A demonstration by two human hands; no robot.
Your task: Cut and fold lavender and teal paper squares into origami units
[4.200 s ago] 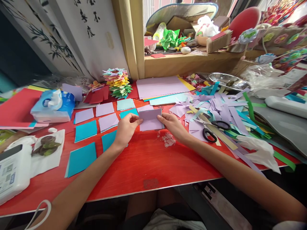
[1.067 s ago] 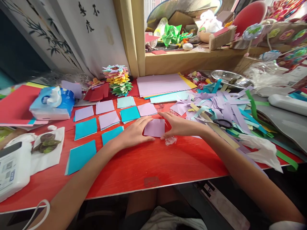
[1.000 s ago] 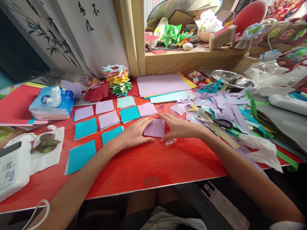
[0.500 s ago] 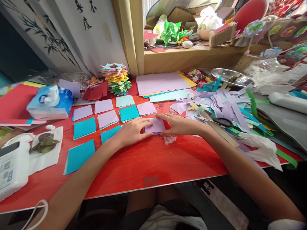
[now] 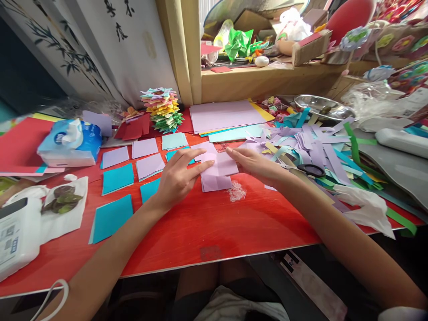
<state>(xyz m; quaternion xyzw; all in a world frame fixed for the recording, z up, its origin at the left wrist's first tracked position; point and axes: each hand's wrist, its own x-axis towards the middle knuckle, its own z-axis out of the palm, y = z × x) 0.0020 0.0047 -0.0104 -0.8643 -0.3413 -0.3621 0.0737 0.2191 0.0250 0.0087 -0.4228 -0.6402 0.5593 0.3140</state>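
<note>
A square of lilac paper (image 5: 225, 166) is raised a little off the red table between my hands. My right hand (image 5: 256, 166) pinches its right side, thumb on top. At its left edge, my left hand (image 5: 180, 179) has its thumb and fingers closed on the paper, their undersides hidden. Below it lies another lilac sheet (image 5: 216, 184) with a crease down it. Around my left hand are small stacks of paper squares: a lilac stack (image 5: 150, 166), a teal stack (image 5: 117, 179) and a pale blue stack (image 5: 174, 141).
Paper strips (image 5: 310, 147) are heaped at the right with black-handled scissors (image 5: 310, 170) among them. Large paper sheets (image 5: 227, 117) lie at the back beside a folded-paper tower (image 5: 162, 110). A tissue pack (image 5: 70, 141) and a white device (image 5: 20, 236) are at the left.
The lilac paper, flat under both hands before, is now lifted, with a creased sheet showing beneath. My left hand has shifted left and turned; my right hand has moved slightly right.
</note>
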